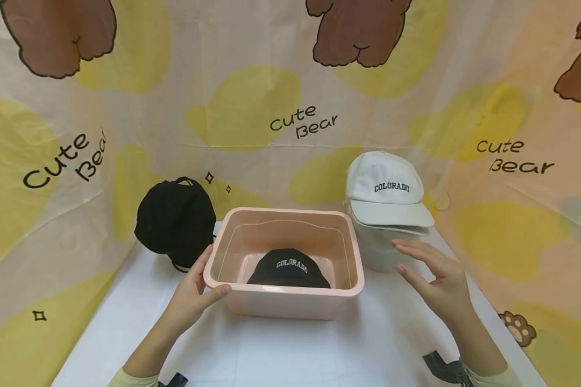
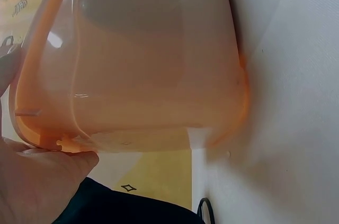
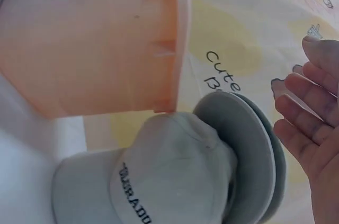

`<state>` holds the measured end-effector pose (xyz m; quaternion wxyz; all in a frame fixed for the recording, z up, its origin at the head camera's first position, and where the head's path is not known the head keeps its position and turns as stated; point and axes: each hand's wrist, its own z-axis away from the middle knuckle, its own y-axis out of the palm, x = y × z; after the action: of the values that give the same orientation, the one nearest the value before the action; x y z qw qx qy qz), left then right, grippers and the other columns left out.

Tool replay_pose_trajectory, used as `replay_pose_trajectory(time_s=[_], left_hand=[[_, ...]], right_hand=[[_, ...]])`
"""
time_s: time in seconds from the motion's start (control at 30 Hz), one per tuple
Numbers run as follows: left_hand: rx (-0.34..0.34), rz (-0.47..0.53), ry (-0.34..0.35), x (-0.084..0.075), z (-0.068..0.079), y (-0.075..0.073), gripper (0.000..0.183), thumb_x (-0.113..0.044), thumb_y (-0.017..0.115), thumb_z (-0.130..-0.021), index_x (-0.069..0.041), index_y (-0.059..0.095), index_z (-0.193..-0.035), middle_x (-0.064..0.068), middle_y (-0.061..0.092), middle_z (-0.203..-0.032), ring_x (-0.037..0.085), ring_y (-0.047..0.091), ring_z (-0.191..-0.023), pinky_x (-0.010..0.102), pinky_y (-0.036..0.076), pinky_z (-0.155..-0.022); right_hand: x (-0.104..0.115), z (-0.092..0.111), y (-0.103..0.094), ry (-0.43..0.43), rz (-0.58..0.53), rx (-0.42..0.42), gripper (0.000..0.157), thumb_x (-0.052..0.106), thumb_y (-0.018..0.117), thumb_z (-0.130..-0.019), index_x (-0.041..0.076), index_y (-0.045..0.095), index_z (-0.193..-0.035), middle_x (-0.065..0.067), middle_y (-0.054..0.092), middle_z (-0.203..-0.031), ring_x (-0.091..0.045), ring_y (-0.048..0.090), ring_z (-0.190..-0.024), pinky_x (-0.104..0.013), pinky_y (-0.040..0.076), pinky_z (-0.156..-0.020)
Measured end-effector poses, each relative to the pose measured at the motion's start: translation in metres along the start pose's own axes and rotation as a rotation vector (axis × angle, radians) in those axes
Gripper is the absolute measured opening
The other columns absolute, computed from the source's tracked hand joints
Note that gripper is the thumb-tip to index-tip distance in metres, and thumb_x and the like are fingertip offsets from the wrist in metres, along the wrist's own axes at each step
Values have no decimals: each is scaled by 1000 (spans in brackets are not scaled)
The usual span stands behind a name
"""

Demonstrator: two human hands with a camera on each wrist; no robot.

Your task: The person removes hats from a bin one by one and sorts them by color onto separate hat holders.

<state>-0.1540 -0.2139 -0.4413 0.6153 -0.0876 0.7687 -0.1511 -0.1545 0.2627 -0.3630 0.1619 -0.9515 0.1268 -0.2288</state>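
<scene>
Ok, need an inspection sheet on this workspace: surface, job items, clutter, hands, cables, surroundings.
Surface: table, white.
Bin: pink, upright, one black cap inside, COLORADO lettering visible.
White caps: stacked right of bin, two brims showing, top one lettered COLORADO.
Black headwear: left of bin, count unclear.
Clutter: nothing seen.
Left hand: grips bin's near left corner.
Right hand: beside white caps, contact unclear.
Cables: nothing seen.
Surroundings: "Cute Bear" backdrop behind and at both sides.

Pink bin [image 1: 285,305], white-lettered black cap [image 1: 290,273], black-lettered white cap [image 1: 384,191], yellow-blotched cream backdrop [image 1: 242,107], white tabletop [image 1: 281,355]
</scene>
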Motion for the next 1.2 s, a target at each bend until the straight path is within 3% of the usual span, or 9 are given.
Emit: replay_pose_trajectory(time_s=[0.2, 0.6, 0.97, 1.2], left_hand=[[-3, -10, -4, -1, 1, 0, 102, -21, 82, -89, -16, 15, -165, 4, 19, -171, 37, 27, -154, 49, 37, -110], [5, -17, -4, -2, 1, 0, 101, -20, 81, -89, -13, 15, -165, 7, 18, -171, 38, 25, -154, 49, 36, -110], [18, -20, -10, -1, 0, -1, 101, -20, 81, -90, -12, 15, -165, 8, 19, -171, 39, 25, -154, 50, 36, -110], [32, -41, 19, -3, -1, -4, 101, -19, 81, -89, -14, 15, -165, 7, 22, -170, 37, 29, -153, 51, 35, -111]], right_hand=[[-15, 20, 6, 133, -31, 53, 58, -25, 78, -66, -11, 68, -121, -24, 70, -123, -14, 64, -124, -21, 47, -108], [-23, 36, 20, 364, -4, 162, 62, -11, 81, -78, 4, 64, -136, -14, 66, -136, -5, 57, -130, -14, 42, -109], [-31, 41, 38, 391, -99, 211, 69, -6, 82, -80, 1, 56, -144, -17, 58, -146, -4, 50, -138, -12, 37, -111], [-39, 43, 46, 415, -96, 253, 80, 2, 86, -78, 4, 50, -150, -15, 51, -154, -3, 42, -144, -11, 32, -114]])
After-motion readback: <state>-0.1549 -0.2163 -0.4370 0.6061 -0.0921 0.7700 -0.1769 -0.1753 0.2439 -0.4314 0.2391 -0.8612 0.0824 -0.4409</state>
